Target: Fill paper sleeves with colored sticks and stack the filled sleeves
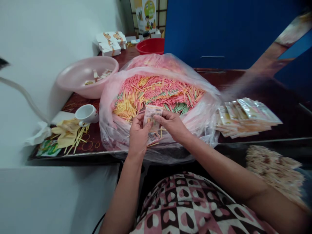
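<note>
The left hand (pixel 139 135) and right hand (pixel 170 125) are pinching a printed packet (pixel 150 118) between their fingers, holding it over a plastic bag (pixel 114 130) containing pink and yellow sticks (pixel 156 92).

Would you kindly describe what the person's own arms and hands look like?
The left hand and right hand are bare, without gloves, and the forearms show no sleeves. The top worn below them has pink, black and white checks with hearts.

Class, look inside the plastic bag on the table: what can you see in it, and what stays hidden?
The plastic bag holds a heap of pink, yellow and green sticks. The top layer covers whatever lies deeper, so the bag's bottom cannot be seen.
</note>
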Demonstrator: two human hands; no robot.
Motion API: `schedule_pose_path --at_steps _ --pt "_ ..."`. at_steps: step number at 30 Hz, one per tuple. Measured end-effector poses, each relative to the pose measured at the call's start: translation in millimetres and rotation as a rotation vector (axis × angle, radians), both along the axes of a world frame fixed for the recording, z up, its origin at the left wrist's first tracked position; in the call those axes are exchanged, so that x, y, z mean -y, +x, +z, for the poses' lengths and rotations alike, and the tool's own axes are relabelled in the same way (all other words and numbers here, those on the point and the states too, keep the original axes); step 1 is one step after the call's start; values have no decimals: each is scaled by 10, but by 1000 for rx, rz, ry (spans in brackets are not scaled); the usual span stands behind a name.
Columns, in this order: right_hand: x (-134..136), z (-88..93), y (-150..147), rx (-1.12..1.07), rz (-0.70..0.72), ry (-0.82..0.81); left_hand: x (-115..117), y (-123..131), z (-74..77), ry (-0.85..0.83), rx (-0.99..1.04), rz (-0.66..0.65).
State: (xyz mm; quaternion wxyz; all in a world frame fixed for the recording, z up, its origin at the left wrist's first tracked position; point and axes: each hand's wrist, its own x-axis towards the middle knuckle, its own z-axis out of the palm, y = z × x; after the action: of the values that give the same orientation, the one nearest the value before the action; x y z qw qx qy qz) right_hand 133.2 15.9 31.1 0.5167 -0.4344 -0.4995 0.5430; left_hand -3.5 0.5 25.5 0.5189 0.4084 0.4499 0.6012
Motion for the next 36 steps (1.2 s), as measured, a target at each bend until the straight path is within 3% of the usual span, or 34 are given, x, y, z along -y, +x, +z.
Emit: schedule_pose_path --at_steps 5,9,13,15,18,21,23,27,30,33,36 --pt "72 -57 26 31 -36 8 78 104 43 17 -79 -23" --pt "180 10 366 193 -102 87 130 57 29 43 -237 -56" --pt "422 287 1096 347 -208 146 146 -167 18 111 -681 29" --pt "532 461 1571 439 -323 169 141 -296 -11 189 -934 31" --pt "592 655 2303 536 -532 178 107 -423 -116 328 -1141 -2" --pt "522 681 2878 656 -714 158 50 -444 -243 381 -1255 -30" --pt "445 601 3092 830 -773 74 9 -421 -300 389 -1300 -36" --pt "380 331 3147 1269 -756 -111 -39 -370 -317 370 -1344 -32" --pt "450 194 3090 1476 -780 -81 -48 -350 -299 339 -1362 -66" --pt "519 218 3063 1495 -825 -16 -54 -348 -312 292 -1385 -77" --pt "544 379 2880 1416 -845 219 -26 -362 -337 269 -1374 -31"
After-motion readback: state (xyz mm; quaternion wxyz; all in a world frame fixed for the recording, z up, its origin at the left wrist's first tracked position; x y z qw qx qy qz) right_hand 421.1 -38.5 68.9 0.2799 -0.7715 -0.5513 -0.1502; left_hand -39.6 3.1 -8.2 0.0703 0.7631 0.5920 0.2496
